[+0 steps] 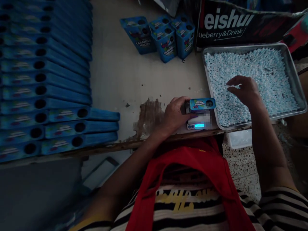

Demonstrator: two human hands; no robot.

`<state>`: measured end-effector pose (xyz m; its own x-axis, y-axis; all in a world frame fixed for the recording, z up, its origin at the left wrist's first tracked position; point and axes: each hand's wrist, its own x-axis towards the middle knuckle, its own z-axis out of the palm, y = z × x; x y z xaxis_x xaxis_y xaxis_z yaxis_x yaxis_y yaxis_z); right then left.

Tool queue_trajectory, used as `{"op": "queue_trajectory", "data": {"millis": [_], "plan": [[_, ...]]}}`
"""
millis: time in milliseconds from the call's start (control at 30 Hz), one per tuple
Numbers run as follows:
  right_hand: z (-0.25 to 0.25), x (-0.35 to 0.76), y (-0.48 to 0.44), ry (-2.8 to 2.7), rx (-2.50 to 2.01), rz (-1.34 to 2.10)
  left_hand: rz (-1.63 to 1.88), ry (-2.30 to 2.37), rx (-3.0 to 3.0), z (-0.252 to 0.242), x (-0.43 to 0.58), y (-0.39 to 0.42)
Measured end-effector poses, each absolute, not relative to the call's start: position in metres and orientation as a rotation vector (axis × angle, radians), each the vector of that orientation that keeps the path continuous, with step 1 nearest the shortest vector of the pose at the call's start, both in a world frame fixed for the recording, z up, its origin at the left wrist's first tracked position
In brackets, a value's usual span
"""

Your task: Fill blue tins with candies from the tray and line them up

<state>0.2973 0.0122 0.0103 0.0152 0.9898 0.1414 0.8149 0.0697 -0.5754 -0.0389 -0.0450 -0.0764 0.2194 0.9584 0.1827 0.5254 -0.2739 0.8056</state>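
My left hand (176, 112) is closed around the left end of a small blue caramel box (202, 104), which has a round dark opening in its face. The box is at a small digital scale (192, 121) with a lit cyan display; whether it rests fully on the scale I cannot tell. Over a metal tray (211, 86) filled with small pale blue and white candies (269, 77), my right hand (245, 89) hovers with thumb and forefinger a little apart. Nothing shows between those fingertips.
Stacked blue boxes (64, 83) fill the table's left side. Several more blue boxes (166, 41) stand at the back. Behind the tray is a black printed carton (226, 25). The table's front edge is worn, and a clear plastic container (240, 139) sits below the tray.
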Motion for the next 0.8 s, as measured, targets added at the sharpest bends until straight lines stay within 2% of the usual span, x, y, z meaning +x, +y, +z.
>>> {"op": "queue_trajectory", "data": {"millis": [133,300,400,567,700,800], "plan": [[0.002,0.276,0.028,-1.806,-1.717,0.383,0.953,1.278,1.891,-0.081,-0.036,-0.049],[-0.007,0.245,0.028,-1.333,-1.43,0.962,1.053,1.2,1.864,-0.075,-0.034,-0.045],[-0.006,0.232,0.025,-1.019,-1.346,1.28,1.084,1.096,2.013,-0.056,-0.036,-0.013],[-0.003,0.226,0.03,-0.488,-1.247,1.565,1.072,0.969,2.45,-0.002,-0.022,0.066],[-0.002,0.234,0.033,-0.197,-1.084,1.694,1.206,0.757,2.577,0.029,0.005,0.099],[0.0,0.241,0.032,-0.055,-0.994,1.678,1.218,0.645,2.648,0.032,0.026,0.11]]}}
